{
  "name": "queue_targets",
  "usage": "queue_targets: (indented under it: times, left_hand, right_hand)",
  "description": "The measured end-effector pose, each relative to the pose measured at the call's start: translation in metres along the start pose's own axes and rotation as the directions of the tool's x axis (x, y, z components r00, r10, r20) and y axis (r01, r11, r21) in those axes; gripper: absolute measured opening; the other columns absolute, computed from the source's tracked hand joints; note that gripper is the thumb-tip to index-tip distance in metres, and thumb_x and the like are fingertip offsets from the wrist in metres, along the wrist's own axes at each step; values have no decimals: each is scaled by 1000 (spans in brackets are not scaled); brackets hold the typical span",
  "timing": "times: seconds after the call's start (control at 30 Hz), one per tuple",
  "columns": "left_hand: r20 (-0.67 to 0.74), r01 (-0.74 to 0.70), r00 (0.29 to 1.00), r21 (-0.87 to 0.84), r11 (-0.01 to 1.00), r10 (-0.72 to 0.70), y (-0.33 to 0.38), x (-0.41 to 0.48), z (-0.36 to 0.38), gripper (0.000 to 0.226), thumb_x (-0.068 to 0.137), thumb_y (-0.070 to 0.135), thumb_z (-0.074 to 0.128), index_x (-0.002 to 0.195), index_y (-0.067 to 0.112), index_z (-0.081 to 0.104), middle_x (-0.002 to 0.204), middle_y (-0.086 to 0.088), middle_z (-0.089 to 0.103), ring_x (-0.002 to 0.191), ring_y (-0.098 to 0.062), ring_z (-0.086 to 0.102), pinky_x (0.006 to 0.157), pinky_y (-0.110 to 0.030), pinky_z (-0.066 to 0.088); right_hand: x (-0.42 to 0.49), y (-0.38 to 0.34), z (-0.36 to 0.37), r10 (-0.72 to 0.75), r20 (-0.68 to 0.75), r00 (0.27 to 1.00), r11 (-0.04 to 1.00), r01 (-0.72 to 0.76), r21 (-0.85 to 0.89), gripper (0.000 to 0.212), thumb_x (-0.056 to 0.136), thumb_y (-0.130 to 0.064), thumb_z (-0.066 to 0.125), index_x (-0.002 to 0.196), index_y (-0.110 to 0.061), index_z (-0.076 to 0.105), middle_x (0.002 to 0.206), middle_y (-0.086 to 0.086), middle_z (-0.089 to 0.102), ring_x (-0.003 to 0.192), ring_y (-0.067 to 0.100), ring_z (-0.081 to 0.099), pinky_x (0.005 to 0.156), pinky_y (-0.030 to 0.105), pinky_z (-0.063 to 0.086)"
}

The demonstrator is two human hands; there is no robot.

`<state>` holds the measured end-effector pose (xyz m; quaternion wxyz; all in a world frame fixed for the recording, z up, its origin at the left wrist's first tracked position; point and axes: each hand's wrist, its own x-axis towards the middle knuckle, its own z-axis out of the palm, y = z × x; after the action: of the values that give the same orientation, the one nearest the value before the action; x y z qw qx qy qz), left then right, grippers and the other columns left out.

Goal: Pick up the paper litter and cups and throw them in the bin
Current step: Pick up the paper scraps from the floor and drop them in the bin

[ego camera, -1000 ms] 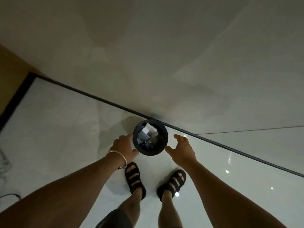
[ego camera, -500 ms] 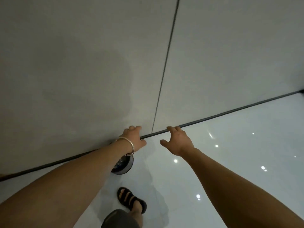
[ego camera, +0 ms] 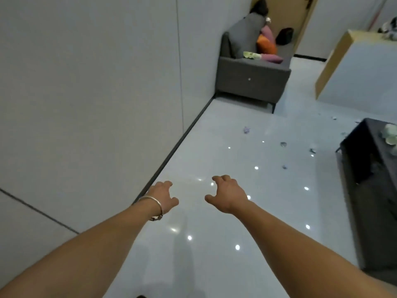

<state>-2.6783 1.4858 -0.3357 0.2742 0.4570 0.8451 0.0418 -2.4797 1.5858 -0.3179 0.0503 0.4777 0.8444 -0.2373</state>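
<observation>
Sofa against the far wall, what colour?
Dark grey. The sofa shows best in the head view, the only view.

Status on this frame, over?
Left hand and right hand open, empty. Paper litter scattered on floor ahead. Bin out of view. Dark table at right.

floor point(ego camera: 214, 160) ahead open | wall point(ego camera: 86, 104) left | dark table point(ego camera: 369, 173) right

A single head-worn wide-angle view looks forward and down along the glossy floor point(ego camera: 225, 147). The wall point(ego camera: 86, 82) runs up the left, a grey sofa point(ego camera: 251, 80) sits far ahead against it, and both forearms reach in close from the bottom edge.
</observation>
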Motion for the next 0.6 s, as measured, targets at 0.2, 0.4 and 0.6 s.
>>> queue_targets:
  times: [0.2,0.4,0.6]
  left_hand:
    - [61,-248,968,97,964,243,125,40,15,67,85,40,55,145,23,31,142,-6,37,128,-25,39,100,-38,41]
    - [134,-409,911,150,900,391,221,109,24,67,85,39,56,145,21,31,142,-8,38,128,-27,40,101,-39,40]
    - [206,-558,826,161,814,525,311,179,21,67,85,41,55,145,23,30,143,-7,38,128,-27,39,99,-39,40]
  right_hand:
    - [-12,102,-28,249,-29,968,966,-246,83,72,88,-49,56,148,-20,29,149,4,32,134,26,33,101,40,40]
    - [2,172,-49,423,-45,905,898,-413,148,72,87,-47,57,148,-20,29,147,4,33,133,26,34,102,40,40]
    - [33,236,-93,591,-74,803,796,-567,211,72,89,-45,56,149,-19,27,149,4,31,134,25,33,101,38,42]
